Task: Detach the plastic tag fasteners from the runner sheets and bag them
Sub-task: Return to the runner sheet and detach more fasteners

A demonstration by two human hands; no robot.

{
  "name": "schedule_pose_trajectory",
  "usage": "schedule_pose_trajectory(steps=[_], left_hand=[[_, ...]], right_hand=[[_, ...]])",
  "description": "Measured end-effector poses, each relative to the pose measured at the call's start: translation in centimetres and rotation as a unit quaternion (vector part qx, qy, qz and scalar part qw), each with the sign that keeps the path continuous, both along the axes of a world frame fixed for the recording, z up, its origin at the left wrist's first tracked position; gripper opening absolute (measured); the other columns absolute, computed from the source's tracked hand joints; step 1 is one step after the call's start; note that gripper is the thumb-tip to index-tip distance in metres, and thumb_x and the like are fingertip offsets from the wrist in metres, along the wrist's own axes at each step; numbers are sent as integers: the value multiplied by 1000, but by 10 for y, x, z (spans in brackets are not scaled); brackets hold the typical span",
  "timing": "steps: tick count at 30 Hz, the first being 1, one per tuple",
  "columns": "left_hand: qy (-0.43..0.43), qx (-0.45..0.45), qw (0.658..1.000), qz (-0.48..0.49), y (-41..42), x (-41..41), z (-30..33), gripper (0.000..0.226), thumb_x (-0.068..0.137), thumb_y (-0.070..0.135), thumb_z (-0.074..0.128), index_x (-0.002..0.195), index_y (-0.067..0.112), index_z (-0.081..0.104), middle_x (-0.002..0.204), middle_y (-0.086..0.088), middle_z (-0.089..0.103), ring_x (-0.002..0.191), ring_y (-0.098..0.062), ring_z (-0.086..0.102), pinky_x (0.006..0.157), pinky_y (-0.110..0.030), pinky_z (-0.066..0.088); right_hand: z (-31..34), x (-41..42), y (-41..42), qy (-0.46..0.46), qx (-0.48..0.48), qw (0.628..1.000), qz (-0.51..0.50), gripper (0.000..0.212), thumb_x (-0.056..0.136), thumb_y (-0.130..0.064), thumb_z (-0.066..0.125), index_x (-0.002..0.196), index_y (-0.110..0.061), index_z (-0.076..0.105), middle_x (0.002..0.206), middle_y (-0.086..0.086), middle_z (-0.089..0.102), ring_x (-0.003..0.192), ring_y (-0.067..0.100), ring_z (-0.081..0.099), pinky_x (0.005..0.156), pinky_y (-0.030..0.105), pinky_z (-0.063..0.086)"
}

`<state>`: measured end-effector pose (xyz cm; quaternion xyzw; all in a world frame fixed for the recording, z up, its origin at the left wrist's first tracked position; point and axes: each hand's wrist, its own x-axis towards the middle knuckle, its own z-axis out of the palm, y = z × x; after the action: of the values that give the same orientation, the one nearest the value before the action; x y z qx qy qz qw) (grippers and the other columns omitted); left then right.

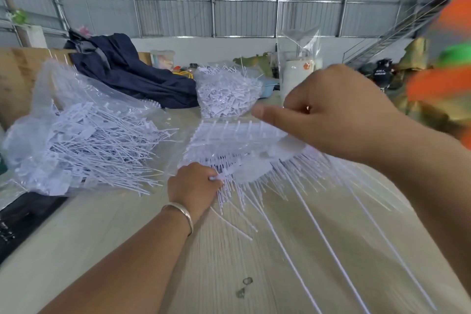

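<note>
My left hand [195,186] pinches tag fasteners [229,173] on the runner sheets [237,135], mid-table [127,224]; my right hand [331,115] grips their far edge. Filled bags [76,140] left, dark cloth [132,71] behind.

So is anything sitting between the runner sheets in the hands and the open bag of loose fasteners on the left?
Nothing visible does. The left hand pinches the runner sheets at their near edge and the right hand grips them from above. Only bare table separates them from the open bag on the left.
</note>
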<state>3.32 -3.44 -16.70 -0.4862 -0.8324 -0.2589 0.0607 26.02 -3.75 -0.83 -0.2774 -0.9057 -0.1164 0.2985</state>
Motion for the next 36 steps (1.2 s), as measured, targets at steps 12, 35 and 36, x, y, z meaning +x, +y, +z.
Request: schedule_pose_trajectory(steps=[12,35,36], left_hand=[[-133,291,945,-72,-5,3,14,31,93,27,57,64,20,66,75,5,62,67,-16,58,61,-25,42],[-183,188,965,-25,9,-15,5,33,89,25,63,71,-2,66,67,-12,58,66,-23,54,58,-29,36],[-178,180,967,-19,8,-16,4,31,90,25,62,72,0,66,67,-8,59,67,-21,54,57,-27,35]], right_hand=[[-24,-55,38,-11,83,996,-32,74,71,-73,-10,59,-17,37,58,0,38,51,17,36,47,29,18],[-40,-60,57,-178,-40,964,-193,61,77,-81,47,68,-21,39,71,-4,46,62,13,43,50,27,26],[-38,-60,52,-196,-33,960,-195,60,77,-80,49,69,-21,42,72,-5,47,64,14,46,50,26,26]])
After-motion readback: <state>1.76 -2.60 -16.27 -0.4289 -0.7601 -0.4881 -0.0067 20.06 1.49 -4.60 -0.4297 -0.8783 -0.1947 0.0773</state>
